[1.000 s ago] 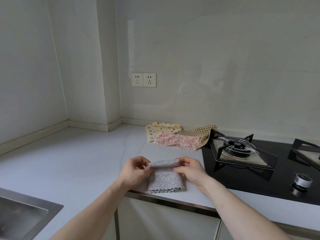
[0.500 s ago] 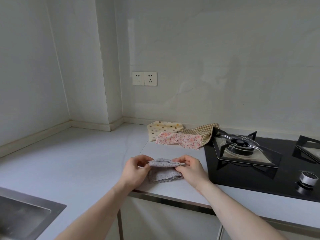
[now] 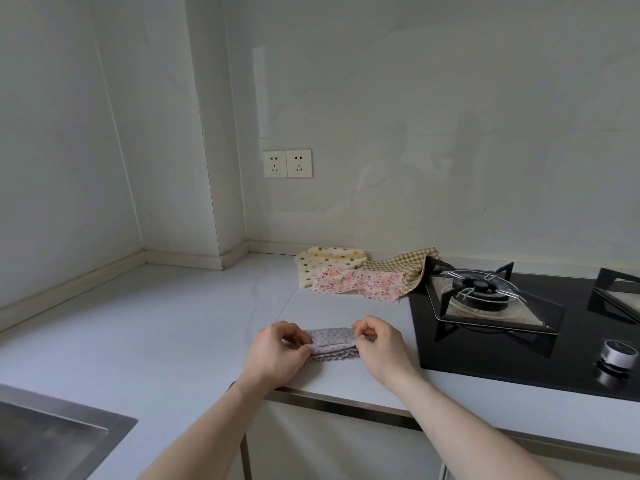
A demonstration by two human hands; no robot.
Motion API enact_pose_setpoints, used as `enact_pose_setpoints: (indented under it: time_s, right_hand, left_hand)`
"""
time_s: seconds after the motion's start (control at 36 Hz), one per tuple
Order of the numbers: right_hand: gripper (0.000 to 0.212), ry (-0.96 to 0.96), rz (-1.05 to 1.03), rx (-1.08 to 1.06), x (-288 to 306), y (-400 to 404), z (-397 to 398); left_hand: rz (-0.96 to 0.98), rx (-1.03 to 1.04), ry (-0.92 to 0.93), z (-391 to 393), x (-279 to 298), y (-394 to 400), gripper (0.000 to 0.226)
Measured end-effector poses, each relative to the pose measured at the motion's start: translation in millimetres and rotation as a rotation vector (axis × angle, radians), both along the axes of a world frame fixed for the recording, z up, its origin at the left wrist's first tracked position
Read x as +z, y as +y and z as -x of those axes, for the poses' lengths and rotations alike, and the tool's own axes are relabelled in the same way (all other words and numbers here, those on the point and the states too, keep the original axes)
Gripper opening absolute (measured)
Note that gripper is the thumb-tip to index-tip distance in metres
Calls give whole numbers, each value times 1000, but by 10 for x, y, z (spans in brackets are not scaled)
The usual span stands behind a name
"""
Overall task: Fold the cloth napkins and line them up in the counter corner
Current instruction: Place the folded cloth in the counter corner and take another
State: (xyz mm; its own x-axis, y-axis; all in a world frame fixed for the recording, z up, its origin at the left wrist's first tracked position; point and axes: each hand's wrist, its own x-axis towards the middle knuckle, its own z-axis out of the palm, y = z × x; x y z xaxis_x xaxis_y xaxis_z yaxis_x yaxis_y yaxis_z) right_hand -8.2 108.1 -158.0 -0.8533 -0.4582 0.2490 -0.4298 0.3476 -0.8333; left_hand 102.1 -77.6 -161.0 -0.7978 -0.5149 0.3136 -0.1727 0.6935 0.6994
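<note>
I am pinching the soft, floppy gray napkin [image 3: 333, 342] at both ends, left hand [image 3: 277, 349] and right hand [image 3: 379, 344]; it probably slips easily.

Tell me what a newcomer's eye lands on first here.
First, the two hands at the counter's front edge: the left hand and right hand pinch the ends of a folded grey dotted napkin. Next, the heap of three unfolded napkins by the back wall, beside the black gas hob.
</note>
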Motion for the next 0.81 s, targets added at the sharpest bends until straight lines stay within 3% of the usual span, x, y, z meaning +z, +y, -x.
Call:
enact_pose_setpoints:
  time_s: [0.19, 0.36, 0.56, 0.67, 0.81]
  right_hand:
    - [20, 66, -128, -66, 16, -31, -46]
    - [31, 84, -156, -112, 26, -24, -68]
    - [10, 77, -232, -106, 107, 36, -132]
    - [45, 75, -270, -58, 95, 58, -117]
    - [51, 99, -314, -4, 87, 65, -104]
  left_hand:
    - [-31, 5, -79, 2, 35, 18, 11]
    - [-62, 39, -71, 26, 34, 10, 35]
    - [42, 113, -33, 28, -15, -20, 43]
    - [97, 45, -94, 39, -75, -74, 55]
    - [168, -30, -232, 51, -30, -49, 62]
